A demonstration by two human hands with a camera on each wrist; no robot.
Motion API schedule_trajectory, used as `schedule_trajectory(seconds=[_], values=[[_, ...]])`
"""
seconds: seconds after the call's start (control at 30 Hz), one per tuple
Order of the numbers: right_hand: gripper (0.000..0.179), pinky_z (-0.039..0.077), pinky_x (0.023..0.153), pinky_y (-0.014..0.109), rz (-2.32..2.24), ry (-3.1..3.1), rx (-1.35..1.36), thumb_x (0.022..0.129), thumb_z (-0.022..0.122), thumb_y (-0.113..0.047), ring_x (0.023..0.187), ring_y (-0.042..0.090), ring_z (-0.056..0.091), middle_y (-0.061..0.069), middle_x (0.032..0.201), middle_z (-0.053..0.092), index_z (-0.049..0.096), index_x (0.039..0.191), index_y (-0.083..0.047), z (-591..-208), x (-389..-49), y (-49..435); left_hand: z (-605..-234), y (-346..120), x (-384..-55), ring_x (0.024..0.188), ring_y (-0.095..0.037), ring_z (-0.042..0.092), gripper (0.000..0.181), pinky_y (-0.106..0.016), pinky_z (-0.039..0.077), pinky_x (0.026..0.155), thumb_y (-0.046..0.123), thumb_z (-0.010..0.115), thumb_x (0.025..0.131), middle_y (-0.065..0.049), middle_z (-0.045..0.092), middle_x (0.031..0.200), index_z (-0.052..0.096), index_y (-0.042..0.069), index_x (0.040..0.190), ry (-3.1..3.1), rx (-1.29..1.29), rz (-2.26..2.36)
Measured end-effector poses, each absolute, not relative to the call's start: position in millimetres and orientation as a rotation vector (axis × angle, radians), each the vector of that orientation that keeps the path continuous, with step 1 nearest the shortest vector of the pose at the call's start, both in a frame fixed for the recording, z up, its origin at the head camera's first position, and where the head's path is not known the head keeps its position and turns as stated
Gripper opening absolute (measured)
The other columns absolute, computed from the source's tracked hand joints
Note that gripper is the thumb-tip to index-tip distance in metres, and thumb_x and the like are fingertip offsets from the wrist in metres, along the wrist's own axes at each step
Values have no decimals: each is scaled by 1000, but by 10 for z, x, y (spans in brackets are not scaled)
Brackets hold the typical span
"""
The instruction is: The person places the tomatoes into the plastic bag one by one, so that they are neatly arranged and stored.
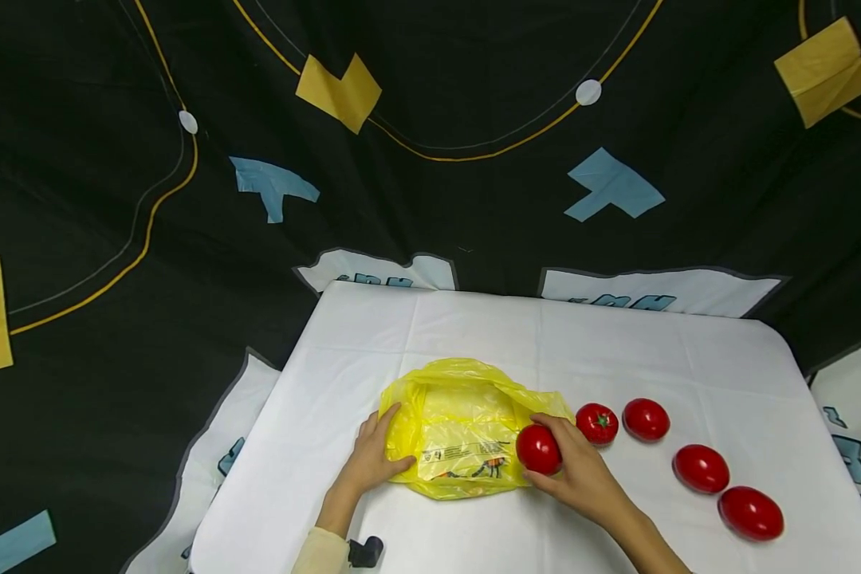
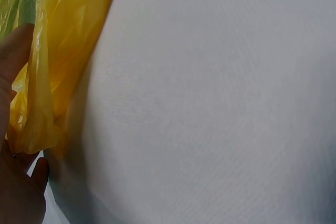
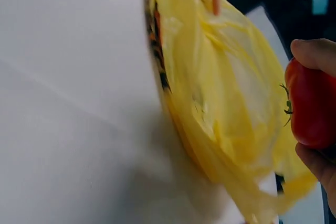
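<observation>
Head view: on the white-covered table (image 1: 603,351), the left hand (image 1: 368,460) grips the yellow plastic bag (image 1: 462,402) at its 9 o'clock rim; the right hand's (image 1: 581,470) grip is closed round a red tomato (image 1: 539,449) at the bag's 3 to 4 o'clock edge, and four more tomatoes (image 1: 646,419) lie beyond, toward 3 and 4 o'clock. Left wrist view: fingers hold yellow film at 9 o'clock. Right wrist view: the held tomato sits at 3 o'clock, green stem facing 9 o'clock, near the bag's gaping mouth
</observation>
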State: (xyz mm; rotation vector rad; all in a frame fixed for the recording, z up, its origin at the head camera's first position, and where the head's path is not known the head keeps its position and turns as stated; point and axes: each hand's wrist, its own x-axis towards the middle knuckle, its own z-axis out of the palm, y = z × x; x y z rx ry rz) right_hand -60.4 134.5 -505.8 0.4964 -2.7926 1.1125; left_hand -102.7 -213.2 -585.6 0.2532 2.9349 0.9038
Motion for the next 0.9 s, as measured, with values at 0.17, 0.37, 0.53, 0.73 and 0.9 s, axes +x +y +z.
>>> schedule_trajectory(seconds=[0.17,0.37,0.53,0.73,0.9], values=[[74,48,78,37,1139,-2781,593,63,79,-38,104,15,50,-5,119,48,44,126,-19,-5130,-730,1092,-5855,-2133,-1027,115,-23,31,96,-43,35,92,42,76,62,-6,31,134,24,24,141,2937,257,900],[71,47,79,35,1100,-2761,735,64,79,-32,103,12,49,-5,115,48,44,124,-18,-5255,-818,893,-5855,-2135,-1024,116,-24,31,96,-45,34,92,41,76,62,-8,30,134,24,23,141,2934,258,907],[69,46,81,37,1090,-2791,784,65,78,-33,104,15,48,-4,115,48,45,123,-16,-5307,-867,777,-5867,-2136,-1022,115,-24,31,97,-44,35,91,42,76,62,-8,30,134,24,23,141,2944,269,900],[70,47,79,40,1061,-2847,808,66,76,-35,105,19,50,-1,117,48,43,125,-16,-5366,-927,629,-5884,-2139,-1022,115,-24,31,97,-45,35,91,43,76,62,-8,30,135,24,23,141,2957,272,888],[70,47,78,39,1036,-2863,832,68,75,-36,103,20,51,1,116,49,42,126,-16,-5436,-990,493,-5874,-2133,-1009,117,-24,30,96,-46,33,93,44,75,63,-8,30,136,23,23,141,2946,250,873]])
